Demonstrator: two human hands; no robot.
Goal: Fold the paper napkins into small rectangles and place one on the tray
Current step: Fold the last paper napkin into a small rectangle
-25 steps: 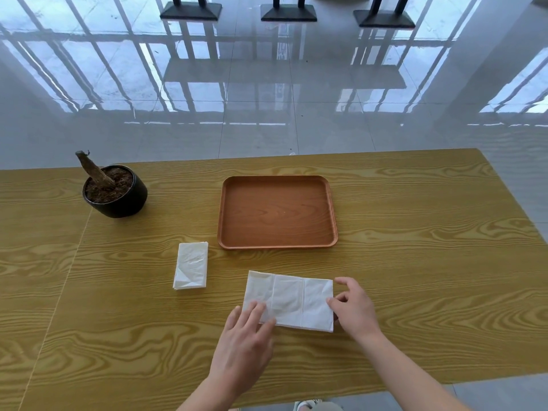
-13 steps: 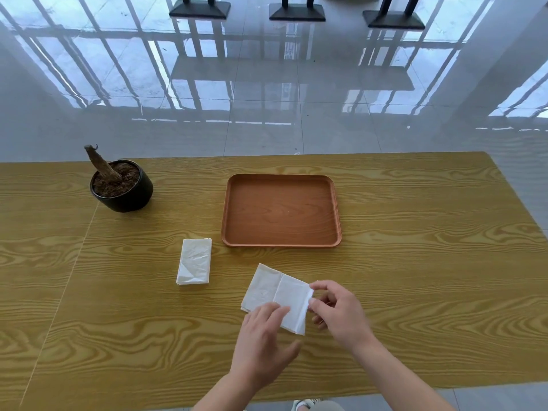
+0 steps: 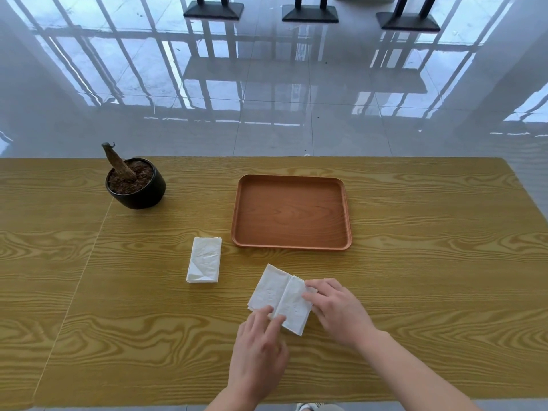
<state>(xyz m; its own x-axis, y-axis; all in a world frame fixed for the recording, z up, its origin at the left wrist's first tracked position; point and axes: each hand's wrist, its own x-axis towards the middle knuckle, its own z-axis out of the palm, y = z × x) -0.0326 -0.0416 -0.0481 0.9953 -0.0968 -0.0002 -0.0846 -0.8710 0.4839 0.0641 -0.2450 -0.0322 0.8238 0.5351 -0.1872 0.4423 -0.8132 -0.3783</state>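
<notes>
A white paper napkin (image 3: 277, 295) lies on the wooden table near its front edge, partly folded, with a crease down its middle. My left hand (image 3: 259, 348) presses its fingertips on the napkin's near edge. My right hand (image 3: 336, 308) holds the napkin's right side, with the folded flap under its fingers. A second napkin (image 3: 204, 260), folded into a small rectangle, lies to the left. The brown tray (image 3: 292, 247) sits behind both, with nothing in it.
A black pot (image 3: 139, 191) with soil and a bare stump stands at the back left of the table (image 3: 430, 262). Glossy floor tiles and three dark chair bases (image 3: 310, 13) lie beyond the far edge.
The napkin's right part has been folded over to the left by my right hand, so it is narrower and turned at an angle. My left hand stayed on its near edge.
</notes>
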